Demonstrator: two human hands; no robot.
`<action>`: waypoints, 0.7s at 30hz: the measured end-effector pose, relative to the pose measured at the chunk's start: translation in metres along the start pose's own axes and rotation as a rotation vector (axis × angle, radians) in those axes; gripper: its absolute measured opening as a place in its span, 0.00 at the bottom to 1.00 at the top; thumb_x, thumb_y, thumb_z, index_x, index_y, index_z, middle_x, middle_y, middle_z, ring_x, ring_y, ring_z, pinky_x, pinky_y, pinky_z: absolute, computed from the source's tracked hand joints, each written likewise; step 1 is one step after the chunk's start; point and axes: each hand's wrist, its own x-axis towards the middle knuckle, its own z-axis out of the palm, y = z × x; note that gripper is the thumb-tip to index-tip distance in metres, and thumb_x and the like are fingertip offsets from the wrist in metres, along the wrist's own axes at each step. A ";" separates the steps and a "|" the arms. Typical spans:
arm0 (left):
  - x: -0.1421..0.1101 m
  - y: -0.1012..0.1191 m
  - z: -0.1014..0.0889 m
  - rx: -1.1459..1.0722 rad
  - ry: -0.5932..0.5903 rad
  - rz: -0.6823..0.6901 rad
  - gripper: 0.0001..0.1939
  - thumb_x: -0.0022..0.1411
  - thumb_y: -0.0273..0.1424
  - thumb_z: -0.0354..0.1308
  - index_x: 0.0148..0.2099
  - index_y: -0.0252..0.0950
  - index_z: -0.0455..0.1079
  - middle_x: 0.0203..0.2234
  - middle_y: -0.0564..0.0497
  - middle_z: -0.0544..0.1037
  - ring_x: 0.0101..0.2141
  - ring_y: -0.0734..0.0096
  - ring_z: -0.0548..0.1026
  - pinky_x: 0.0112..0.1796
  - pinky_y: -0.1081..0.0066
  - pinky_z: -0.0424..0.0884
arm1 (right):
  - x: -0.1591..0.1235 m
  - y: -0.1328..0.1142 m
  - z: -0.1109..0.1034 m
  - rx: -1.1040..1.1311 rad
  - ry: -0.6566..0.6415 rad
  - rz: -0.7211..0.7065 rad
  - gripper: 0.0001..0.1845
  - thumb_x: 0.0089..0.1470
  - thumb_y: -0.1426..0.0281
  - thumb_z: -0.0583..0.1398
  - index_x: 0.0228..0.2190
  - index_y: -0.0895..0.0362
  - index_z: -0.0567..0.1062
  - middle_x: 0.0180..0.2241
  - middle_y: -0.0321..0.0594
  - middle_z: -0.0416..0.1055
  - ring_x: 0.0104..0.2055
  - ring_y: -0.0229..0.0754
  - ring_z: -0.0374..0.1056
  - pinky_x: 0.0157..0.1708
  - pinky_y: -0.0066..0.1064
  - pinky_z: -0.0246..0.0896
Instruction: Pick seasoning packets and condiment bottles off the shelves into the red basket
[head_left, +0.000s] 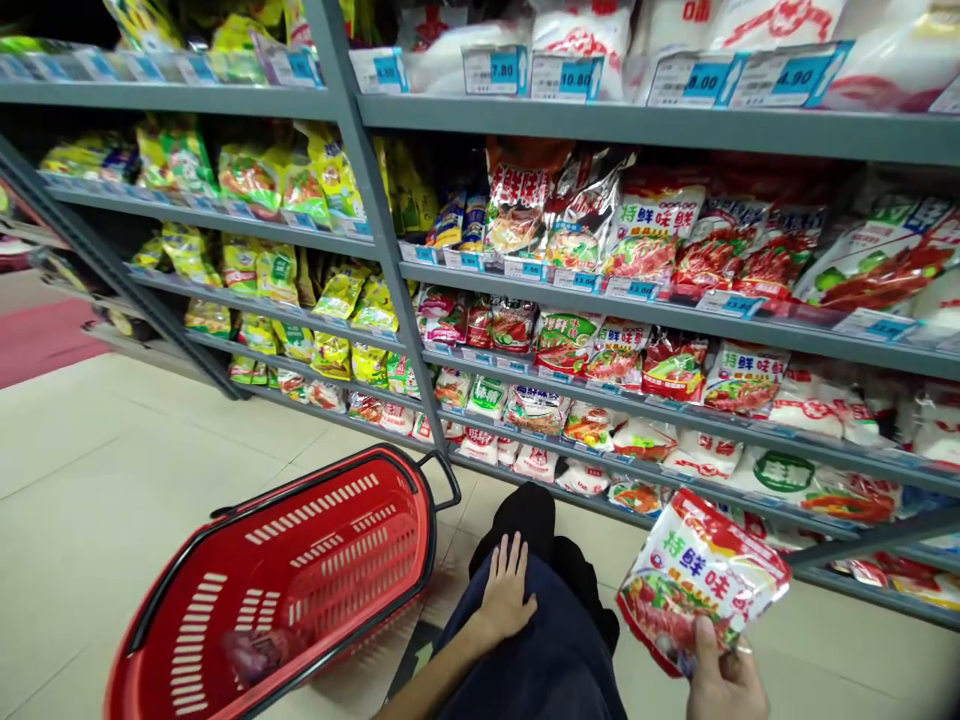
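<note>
Around four o'clock I see the right hand [726,675] pinching the packet [694,575] by its lower edge; a loosened thumb could drop it. The left hand [506,595] lies outspread, empty, at six.

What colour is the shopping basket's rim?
Black, around the red shopping basket; it shows in the head view.

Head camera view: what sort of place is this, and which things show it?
Most likely a supermarket aisle: shelves stocked with bagged goods, price tags along their edges, and a red shopping basket.
</note>
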 end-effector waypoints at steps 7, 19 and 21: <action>-0.004 -0.002 0.000 0.060 0.104 0.041 0.47 0.63 0.45 0.51 0.77 0.30 0.40 0.75 0.42 0.32 0.73 0.45 0.31 0.70 0.47 0.40 | 0.014 -0.022 0.023 0.264 -0.057 -0.150 0.29 0.46 0.53 0.73 0.46 0.57 0.78 0.39 0.40 0.78 0.33 0.39 0.72 0.33 0.30 0.71; -0.007 -0.007 0.007 0.104 0.270 0.095 0.43 0.63 0.39 0.53 0.75 0.28 0.48 0.74 0.39 0.44 0.73 0.42 0.41 0.69 0.47 0.46 | 0.041 -0.067 0.103 0.301 -0.385 -0.320 0.22 0.52 0.56 0.70 0.43 0.58 0.78 0.41 0.42 0.79 0.40 0.41 0.75 0.44 0.32 0.70; -0.008 -0.006 0.007 0.106 0.293 0.115 0.42 0.63 0.38 0.53 0.74 0.27 0.50 0.74 0.39 0.46 0.73 0.42 0.43 0.69 0.47 0.48 | 0.056 -0.082 0.119 0.330 -0.426 -0.409 0.22 0.53 0.57 0.69 0.45 0.57 0.78 0.43 0.43 0.79 0.43 0.42 0.74 0.48 0.32 0.69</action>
